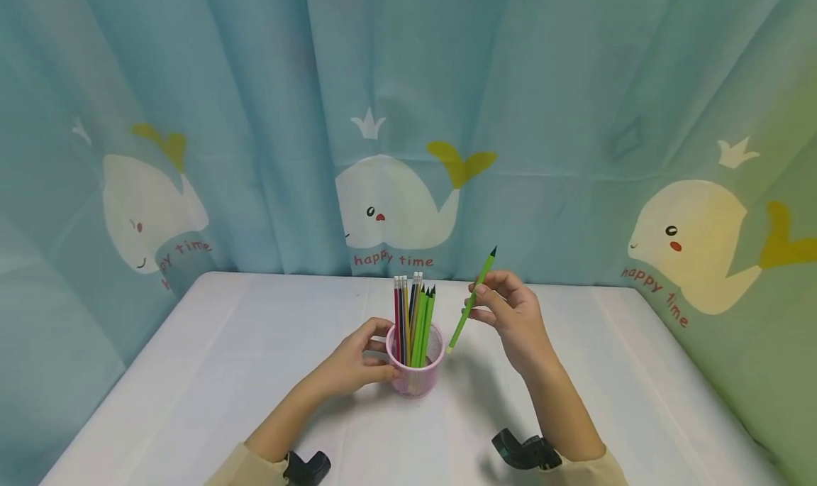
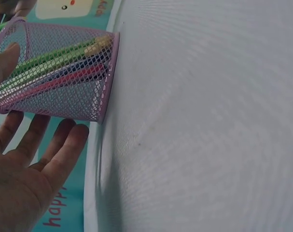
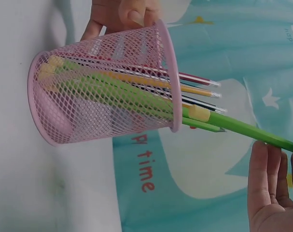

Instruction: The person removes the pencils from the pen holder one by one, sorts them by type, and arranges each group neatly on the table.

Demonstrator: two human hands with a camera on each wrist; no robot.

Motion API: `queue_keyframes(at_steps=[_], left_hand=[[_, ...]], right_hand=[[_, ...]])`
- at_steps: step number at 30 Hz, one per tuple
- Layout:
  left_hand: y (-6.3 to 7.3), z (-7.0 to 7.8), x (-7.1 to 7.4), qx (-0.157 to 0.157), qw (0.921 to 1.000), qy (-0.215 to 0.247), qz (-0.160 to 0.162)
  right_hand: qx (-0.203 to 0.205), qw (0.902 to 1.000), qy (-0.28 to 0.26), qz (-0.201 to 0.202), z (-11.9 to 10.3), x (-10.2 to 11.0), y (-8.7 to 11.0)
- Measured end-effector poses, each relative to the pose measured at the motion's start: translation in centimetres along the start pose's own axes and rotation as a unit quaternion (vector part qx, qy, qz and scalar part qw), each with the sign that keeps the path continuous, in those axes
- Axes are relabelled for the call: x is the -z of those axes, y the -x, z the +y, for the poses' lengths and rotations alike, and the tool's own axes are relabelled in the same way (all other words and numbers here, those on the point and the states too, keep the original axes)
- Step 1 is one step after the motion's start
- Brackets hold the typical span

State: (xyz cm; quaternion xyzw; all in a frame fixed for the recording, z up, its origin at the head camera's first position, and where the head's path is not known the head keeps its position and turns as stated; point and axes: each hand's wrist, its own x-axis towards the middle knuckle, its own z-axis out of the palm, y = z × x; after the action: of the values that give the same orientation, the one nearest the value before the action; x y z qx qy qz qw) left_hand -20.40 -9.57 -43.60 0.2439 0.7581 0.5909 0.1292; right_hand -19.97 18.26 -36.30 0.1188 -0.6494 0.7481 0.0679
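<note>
A pink mesh pencil cup (image 1: 415, 384) stands upright on the table. My left hand (image 1: 352, 362) holds it from the left, thumb on the near side and fingers round the far side. Inside stand several pencils: green ones (image 1: 423, 328) with dark points up, and red, yellow and dark striped ones (image 1: 402, 316) with white ends up. To the right of the rim, my right hand (image 1: 515, 321) pinches a green pencil (image 1: 459, 328) between thumb and fingers. It slants, dark point up, its pale yellow end (image 3: 199, 112) low beside the cup's mouth.
The white table (image 1: 255, 379) reaches back to a blue-green curtain (image 1: 268, 117) printed with whales. Black devices (image 1: 525, 450) are worn at both wrists, by the beige sleeves (image 1: 584, 470).
</note>
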Motion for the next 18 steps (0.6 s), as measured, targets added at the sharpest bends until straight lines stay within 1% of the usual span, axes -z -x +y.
queue_keyframes(at_steps=[5,9,12,18], left_hand=[[0.0,0.1,0.0,0.002,1.0,0.0,0.0],[0.1,0.0,0.0,-0.005,1.0,0.001,-0.003],[0.2,0.0,0.0,-0.007,1.0,0.002,-0.004],[0.1,0.0,0.0,-0.005,1.0,0.003,-0.002]], right_hand=[[-0.001,1.0,0.007,-0.005,0.1,0.5,-0.1],[-0.018,0.9995,0.025,-0.011,0.5,0.9,-0.2],[-0.037,0.9979,0.053,-0.007,1.0,1.2,-0.4],[-0.072,0.9904,0.118,0.002,2.2,1.9,-1.0]])
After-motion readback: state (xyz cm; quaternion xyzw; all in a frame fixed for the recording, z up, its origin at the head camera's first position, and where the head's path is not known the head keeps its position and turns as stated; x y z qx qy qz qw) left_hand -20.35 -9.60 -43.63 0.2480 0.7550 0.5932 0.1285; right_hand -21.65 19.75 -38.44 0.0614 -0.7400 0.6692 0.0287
